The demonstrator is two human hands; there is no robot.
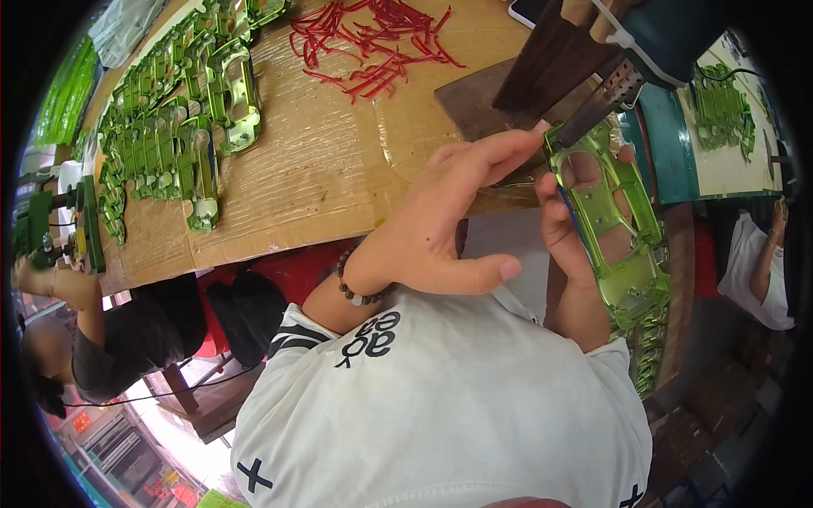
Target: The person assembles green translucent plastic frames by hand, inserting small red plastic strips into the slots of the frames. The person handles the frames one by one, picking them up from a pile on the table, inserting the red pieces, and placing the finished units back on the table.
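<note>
A long, shiny green plastic part (631,289) with large openings stands tilted at the right, gripped along its sides by my right hand (569,241). My left hand (436,216), with a beaded bracelet at the wrist, reaches across from the left. Its fingers are stretched out and the thumb is spread apart. The left index fingertip is at the part's upper end; whether it presses there I cannot tell. Right beside that end is the narrow tip of a hot-air gun nozzle (611,100), whose metal tube has small holes. Some right fingers are hidden behind the part.
Rows of similar green parts (157,140) cover the table's left side. Thin red strips (373,42) lie scattered at the back. A brown wooden stand (542,63) is beside the hot-air gun. More green parts (721,110) lie far right. Another person's arm (72,288) shows at left.
</note>
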